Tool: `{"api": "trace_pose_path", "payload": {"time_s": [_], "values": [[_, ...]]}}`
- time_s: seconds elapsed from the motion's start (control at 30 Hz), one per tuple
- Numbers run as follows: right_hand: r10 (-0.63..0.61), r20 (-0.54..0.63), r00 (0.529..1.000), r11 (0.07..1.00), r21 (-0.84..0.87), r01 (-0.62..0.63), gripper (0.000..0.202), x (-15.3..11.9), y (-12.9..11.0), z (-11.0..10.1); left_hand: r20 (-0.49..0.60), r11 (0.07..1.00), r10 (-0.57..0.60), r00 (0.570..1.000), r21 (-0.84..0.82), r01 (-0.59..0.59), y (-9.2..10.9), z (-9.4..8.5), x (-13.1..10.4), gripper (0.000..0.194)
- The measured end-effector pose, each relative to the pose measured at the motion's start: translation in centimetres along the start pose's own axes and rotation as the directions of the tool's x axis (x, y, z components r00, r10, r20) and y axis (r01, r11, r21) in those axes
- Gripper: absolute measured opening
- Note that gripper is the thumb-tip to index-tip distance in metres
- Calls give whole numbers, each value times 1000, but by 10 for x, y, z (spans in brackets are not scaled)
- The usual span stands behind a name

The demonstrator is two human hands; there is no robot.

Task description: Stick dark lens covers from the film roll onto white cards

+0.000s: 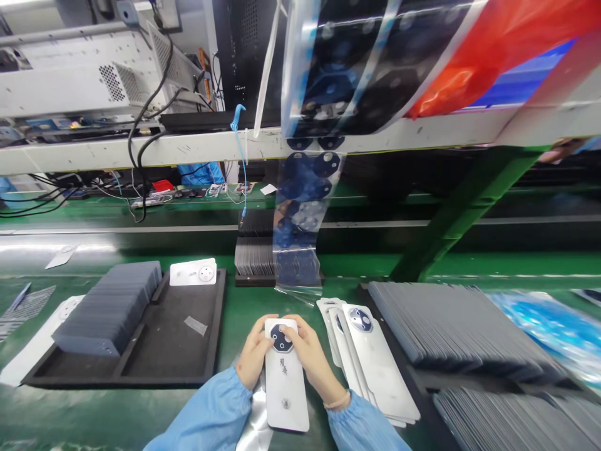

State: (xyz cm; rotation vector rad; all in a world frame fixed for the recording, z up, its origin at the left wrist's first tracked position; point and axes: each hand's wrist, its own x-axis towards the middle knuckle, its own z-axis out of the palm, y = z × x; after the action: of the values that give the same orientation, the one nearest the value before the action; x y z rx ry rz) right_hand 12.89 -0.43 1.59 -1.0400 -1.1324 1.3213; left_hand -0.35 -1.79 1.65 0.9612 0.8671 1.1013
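A white phone back cover [287,401] with a dark eight-sided camera patch near its top lies upright in front of me. My left hand [254,352] grips its upper left edge, the thumb at the patch. From the other side my right hand [310,356] holds the top right edge, its thumb pressed on the patch. Just right of it, a fanned stack of white phone back covers [375,363] rests on the green bench. A clear strip of dark round stickers [300,219] hangs down beyond my hands.
On the left, a black tray [178,351] holds a row of grey panels [113,307] and a white cover [192,272]. To the right stand more rows of grey panels [460,319] beside blue plastic film [554,332]. A green post [464,213] slants up to the shelf [188,149].
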Motion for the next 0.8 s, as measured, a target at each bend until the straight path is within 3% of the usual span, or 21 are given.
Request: {"api": "trace_pose_path", "payload": {"time_s": [0.2,0.37,0.57,0.7,0.8], "values": [[42,51,998,998,41,-44,33,0,-1,0,-91,1000,10,996,-2,-11,-3,-2,5,53],[51,171,984,998,37,-58,35,0,-3,-1,-144,999,30,989,-34,-35,1,-2,5,46],[40,268,963,996,70,-61,56,-5,2,3,-166,994,25,986,-99,-42,-2,-2,7,45],[42,258,965,998,32,-52,62,-7,4,4,-164,998,41,986,-39,-48,-6,-5,7,42],[47,344,938,989,113,-91,66,-5,-1,0,-187,999,43,981,5,-43,-4,-3,7,44]]}}
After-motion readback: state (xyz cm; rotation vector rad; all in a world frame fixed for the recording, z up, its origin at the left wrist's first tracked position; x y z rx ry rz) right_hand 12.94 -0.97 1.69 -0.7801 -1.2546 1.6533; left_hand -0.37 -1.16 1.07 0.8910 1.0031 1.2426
